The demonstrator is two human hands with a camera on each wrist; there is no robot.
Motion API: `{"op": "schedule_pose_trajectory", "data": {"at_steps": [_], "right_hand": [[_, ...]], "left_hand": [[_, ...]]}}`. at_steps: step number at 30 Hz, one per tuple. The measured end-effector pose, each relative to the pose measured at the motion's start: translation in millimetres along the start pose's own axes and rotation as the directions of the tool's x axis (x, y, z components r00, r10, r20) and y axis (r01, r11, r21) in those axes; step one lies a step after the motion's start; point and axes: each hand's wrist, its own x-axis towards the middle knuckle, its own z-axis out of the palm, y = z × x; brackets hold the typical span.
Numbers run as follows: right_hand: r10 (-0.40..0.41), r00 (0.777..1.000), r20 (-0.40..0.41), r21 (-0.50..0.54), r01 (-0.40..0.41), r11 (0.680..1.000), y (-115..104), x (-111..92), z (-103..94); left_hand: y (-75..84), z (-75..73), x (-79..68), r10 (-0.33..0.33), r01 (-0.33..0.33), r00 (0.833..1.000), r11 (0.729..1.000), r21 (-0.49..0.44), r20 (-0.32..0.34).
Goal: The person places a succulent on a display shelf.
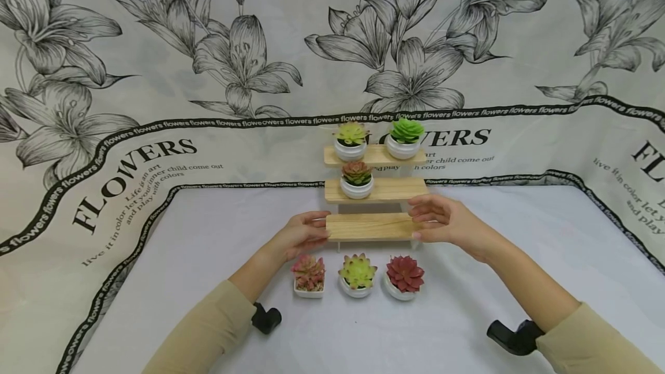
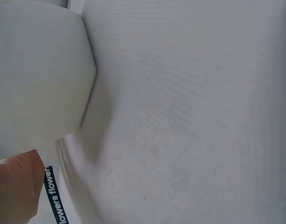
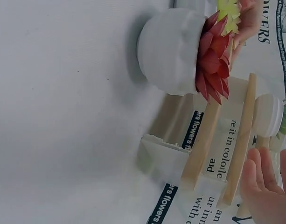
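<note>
A three-tier display stand with wooden shelves [image 1: 371,227] and white supports stands mid-table. My left hand [image 1: 301,235] reaches the lowest shelf's left end, fingertips right at its edge. On the opposite side, my right hand [image 1: 441,218] has its extended fingers and thumb beside the right end. In the right wrist view its fingers [image 3: 257,175] look nearly straight. Before the stand sit a pink succulent [image 1: 309,273] in a square pot, a yellow-green succulent [image 1: 357,272] and a dark red succulent [image 1: 405,275] in round white pots. One white pot [image 2: 40,79] fills the left wrist view's left side.
A yellowish succulent [image 1: 351,133] and a bright green succulent [image 1: 407,131] occupy the top shelf. The middle shelf bears a reddish-green succulent [image 1: 357,173]. A white cloth [image 1: 208,235] covers the table, and a flower-printed backdrop [image 1: 249,74] rises behind.
</note>
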Motion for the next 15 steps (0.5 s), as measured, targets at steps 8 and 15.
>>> {"op": "schedule_pose_trajectory", "data": {"at_steps": [8, 15], "right_hand": [[-0.031, 0.998, 0.049, -0.006, 0.031, 1.000, 12.7, -13.7, 2.2], [-0.028, 0.995, 0.098, 0.013, 0.027, 1.000, 28.6, -24.0, 2.9]], "left_hand": [[1.6, -0.5, -1.4, -0.006, 0.006, 1.000, 1.000, -0.011, -0.005], [0.1, -0.6, 0.0, -0.011, 0.011, 1.000, 1.000, -0.014, 0.002]]}}
